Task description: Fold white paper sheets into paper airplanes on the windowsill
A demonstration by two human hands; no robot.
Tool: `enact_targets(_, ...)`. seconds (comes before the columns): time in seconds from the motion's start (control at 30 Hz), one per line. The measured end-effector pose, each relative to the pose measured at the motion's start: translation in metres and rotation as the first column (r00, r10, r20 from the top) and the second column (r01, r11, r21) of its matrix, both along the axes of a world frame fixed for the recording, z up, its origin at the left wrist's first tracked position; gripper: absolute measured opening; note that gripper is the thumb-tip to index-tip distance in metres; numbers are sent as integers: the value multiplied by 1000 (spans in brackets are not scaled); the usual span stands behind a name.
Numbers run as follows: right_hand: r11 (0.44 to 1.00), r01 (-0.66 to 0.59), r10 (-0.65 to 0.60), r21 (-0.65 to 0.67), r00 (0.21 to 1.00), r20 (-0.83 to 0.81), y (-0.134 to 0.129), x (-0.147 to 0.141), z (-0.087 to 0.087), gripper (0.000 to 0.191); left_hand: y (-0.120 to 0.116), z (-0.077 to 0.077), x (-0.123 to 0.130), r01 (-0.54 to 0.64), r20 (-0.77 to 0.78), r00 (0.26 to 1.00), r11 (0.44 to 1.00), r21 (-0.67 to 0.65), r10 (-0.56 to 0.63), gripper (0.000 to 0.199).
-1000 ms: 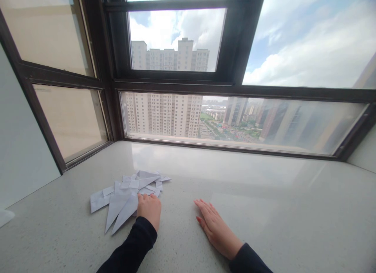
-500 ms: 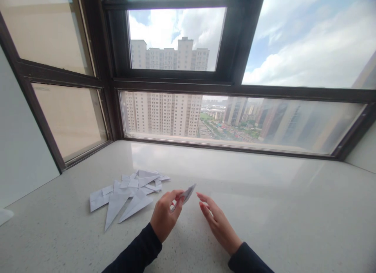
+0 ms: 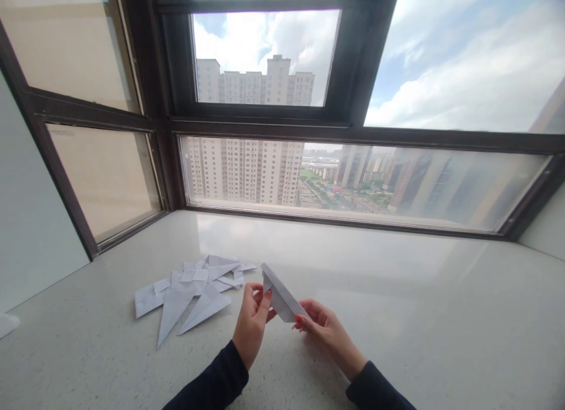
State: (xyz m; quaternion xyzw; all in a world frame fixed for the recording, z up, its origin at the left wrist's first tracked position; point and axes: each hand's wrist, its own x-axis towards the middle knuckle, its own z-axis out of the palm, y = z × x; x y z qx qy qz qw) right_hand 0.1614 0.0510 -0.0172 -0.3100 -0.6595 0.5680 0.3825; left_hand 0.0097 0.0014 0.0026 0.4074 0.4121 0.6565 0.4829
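The folded paper piece [image 3: 286,301] has swung round since the last frame: its long edge now slants from far left down to near right, and the right hand [image 3: 330,335], empty then, has closed on its near end. The left hand [image 3: 251,329] has kept its hold, thumb on the side facing the camera and fingers curled behind. The right hand pinches the opposite end between thumb and fingers, so the piece is stretched between the two grips, its far tip poking out beyond the left fingertips.

Left of the left-hand grip, and apart from it, the paper pile [image 3: 174,301] lies spread in overlapping points and flat strips. One pointed piece [image 3: 206,311] sits at the pile's near right side, closest to the left hand. Beneath both grips is the pale speckled sill [image 3: 410,304], which runs out to the right and back to the dark window frame [image 3: 265,131]. Beyond the grip, through the glass, stands a tall building [image 3: 251,175]. Dark sleeves [image 3: 216,375] cover both forearms on the near side.
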Motion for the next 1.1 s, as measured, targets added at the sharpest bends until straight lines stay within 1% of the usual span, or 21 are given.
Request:
enact_targets(0.07,999,44,-44,-16,999,10,1,1,-1,36,0,-2,3,24,-74,997,1000,2,-24,24)
enact_targets(0.13,995,101,-100,-26,995,19,3,3,-1,36,2,-4,0,37,-236,971,999,23,-31,20)
enact_targets(0.17,992,127,-126,-28,992,18,3,4,0,36,3,-4,-5,33,-350,937,998,44,-16,19)
enact_targets(0.2,989,147,-147,-28,989,16,4,4,0,37,6,-4,-10,19,-477,879,997,77,20,18)
enact_targets(0.23,986,165,-164,-26,986,13,4,5,1,37,8,-3,-18,-2,-610,789,993,117,73,19)
enact_targets(0.27,983,181,-181,-24,983,10,5,6,1,37,10,-3,-26,-34,-732,664,985,169,149,22)
enact_targets(0.3,980,198,-198,-22,980,7,5,7,2,38,12,-3,-35,-70,-831,506,971,228,232,26)
enact_targets(0.33,977,215,-215,-20,977,4,5,7,2,38,14,-3,-45,-96,-899,334,959,267,283,30)
enact_targets(0.37,974,228,-228,-18,974,3,5,7,2,39,16,-3,-54,-139,-938,170,950,281,303,33)
enact_targets(0.4,971,238,-238,-17,971,4,6,7,1,39,18,-4,-62,-201,-957,25,939,278,289,36)
enact_targets(0.43,970,243,-243,-16,970,6,6,7,1,40,19,-5,-70,-261,-963,-91,928,268,252,37)
enact_targets(0.47,969,245,-245,-15,969,9,6,7,0,39,19,-5,-76,-312,-962,-177,915,257,210,38)
enact_targets(0.5,969,245,-245,-15,970,13,6,7,0,39,19,-6,-81,-350,-957,-234,903,248,172,38)
enact_targets(0.53,970,243,-243,-16,970,17,6,7,-1,38,19,-6,-84,-373,-952,-269,895,243,146,37)
enact_targets(0.6,972,235,-235,-19,972,21,7,8,-1,36,18,-6,-87,-387,-947,-296,890,242,129,33)
enact_targets(0.83,974,224,-224,-21,974,28,7,9,-2,35,16,-4,-87,-383,-941,-307,887,257,140,24)
enact_targets(1.1,972,237,-236,-11,971,31,8,8,-3,36,18,-8,-88,-356,-936,-318,896,264,149,24)
